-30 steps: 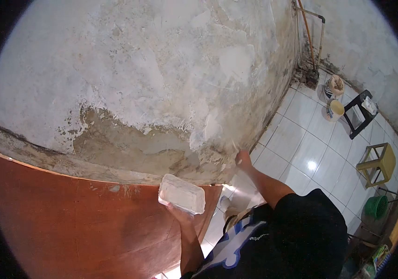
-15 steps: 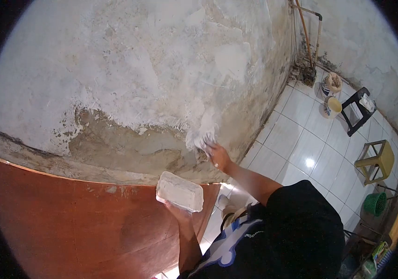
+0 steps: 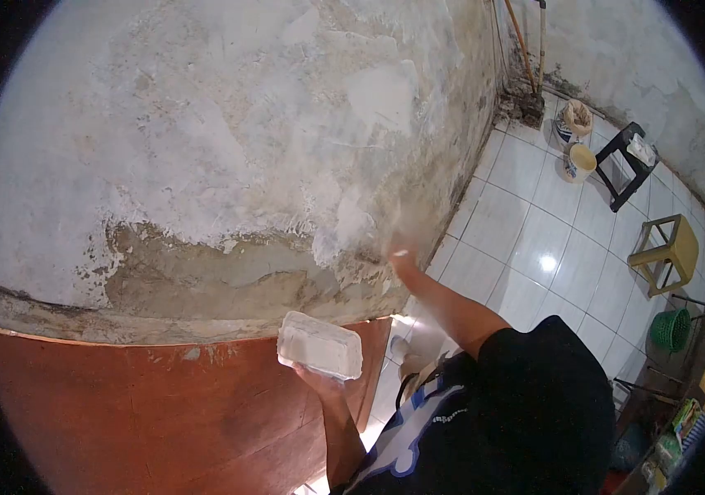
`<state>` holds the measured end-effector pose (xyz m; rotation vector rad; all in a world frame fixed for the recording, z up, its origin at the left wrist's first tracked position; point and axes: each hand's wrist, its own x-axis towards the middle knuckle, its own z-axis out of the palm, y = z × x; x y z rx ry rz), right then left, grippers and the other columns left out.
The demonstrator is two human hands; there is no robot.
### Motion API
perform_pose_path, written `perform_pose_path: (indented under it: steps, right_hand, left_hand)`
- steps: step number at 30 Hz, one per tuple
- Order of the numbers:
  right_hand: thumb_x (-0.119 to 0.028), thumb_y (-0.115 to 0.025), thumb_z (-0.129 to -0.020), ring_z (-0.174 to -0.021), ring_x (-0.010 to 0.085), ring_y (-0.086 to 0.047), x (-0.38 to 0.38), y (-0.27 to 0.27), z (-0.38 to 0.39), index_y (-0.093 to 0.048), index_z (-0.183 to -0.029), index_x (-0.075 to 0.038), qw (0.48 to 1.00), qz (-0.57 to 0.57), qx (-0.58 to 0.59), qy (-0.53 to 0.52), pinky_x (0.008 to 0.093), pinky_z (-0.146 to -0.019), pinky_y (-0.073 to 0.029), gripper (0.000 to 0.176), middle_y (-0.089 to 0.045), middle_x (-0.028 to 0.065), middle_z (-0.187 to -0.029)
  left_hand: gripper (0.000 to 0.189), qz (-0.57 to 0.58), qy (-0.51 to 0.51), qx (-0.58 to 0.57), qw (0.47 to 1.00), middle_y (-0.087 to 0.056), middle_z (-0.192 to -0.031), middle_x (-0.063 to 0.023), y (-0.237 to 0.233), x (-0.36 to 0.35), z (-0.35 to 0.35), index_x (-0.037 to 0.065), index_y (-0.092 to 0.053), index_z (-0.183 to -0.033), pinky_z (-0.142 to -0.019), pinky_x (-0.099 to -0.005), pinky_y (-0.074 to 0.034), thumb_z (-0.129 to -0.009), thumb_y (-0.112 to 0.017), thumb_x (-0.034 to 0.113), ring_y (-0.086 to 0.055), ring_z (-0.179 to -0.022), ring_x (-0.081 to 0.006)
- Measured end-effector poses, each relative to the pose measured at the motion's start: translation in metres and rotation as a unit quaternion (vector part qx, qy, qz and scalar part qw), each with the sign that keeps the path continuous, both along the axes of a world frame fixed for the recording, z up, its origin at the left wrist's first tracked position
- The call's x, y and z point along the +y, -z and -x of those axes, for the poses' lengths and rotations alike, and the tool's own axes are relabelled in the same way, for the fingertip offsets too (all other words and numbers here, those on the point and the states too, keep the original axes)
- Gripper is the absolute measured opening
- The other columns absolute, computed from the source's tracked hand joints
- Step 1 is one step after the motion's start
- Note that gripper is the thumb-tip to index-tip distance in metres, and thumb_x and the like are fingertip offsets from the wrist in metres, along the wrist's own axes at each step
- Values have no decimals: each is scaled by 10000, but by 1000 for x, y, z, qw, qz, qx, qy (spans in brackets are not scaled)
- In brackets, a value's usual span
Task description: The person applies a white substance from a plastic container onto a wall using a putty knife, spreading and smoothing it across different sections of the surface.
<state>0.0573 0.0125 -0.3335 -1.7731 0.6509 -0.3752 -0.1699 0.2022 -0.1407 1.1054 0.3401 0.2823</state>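
My left hand (image 3: 313,375) grips a shallow rectangular plastic container (image 3: 319,346) from below and the side. White paste coats its inside. My right hand (image 3: 404,247) is at the lower part of the wall (image 3: 270,124), smeared by motion, with a white smudge on it. Its fingers and anything in them cannot be made out. Beside it, fresh white paste (image 3: 332,247) lies ragged over a bare grey-brown patch (image 3: 212,268) of the wall.
A reddish-brown panel (image 3: 122,404) stands below the wall. On the white tiled floor (image 3: 526,223) at the right are a pale bucket (image 3: 581,162), an open sack (image 3: 575,118), a black stool (image 3: 627,169), a yellow stool (image 3: 672,247) and a green basket (image 3: 670,329).
My right hand has swept to the right along the wall and away from the white paste. The view has shifted slightly. My left hand still holds the container in about the same place.
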Motion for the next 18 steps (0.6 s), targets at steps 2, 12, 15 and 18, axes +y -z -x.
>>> perform_pose_path:
  steps: [2, 12, 15, 18]
  right_hand:
    - [-65, -585, -773, -817, 426, -582, 29, -43, -5, -588, -882, 82, 994, 23, 3, -106, 475, -729, -444, 183, -600, 273, -863]
    - [-36, -607, -675, -784, 392, -565, -19, 51, 83, -598, -1047, -67, 886, 179, -165, -395, 467, -688, -454, 374, -595, 164, -815]
    - [-69, -606, -707, -739, 365, -565, -24, 99, 73, -585, -963, -55, 915, 176, -220, -290, 453, -661, -446, 257, -582, 151, -783]
    - [-118, -597, -760, -749, 343, -574, -23, 118, 38, -575, -966, -44, 987, -1, -40, -153, 443, -682, -448, 220, -592, 163, -817]
  left_hand:
    - [836, 7, 6, -23, 1000, -331, -1408, -106, -4, 2, 6, 134, -274, -1416, -989, -482, -420, -810, -509, 659, -386, -1267, -309]
    - [903, 72, 35, 37, 996, -282, -1455, -88, -6, 9, 13, 147, -229, -1448, -1047, -483, -351, -788, -508, 696, -324, -1306, -311]
    - [859, 2, 12, 23, 1000, -262, -1467, -80, -7, 8, 6, 150, -217, -1453, -1059, -469, -336, -826, -458, 684, -311, -1317, -303]
    - [817, 33, 25, 1, 999, -266, -1463, -78, -5, 8, 7, 147, -219, -1452, -1065, -465, -326, -857, -410, 673, -313, -1317, -296]
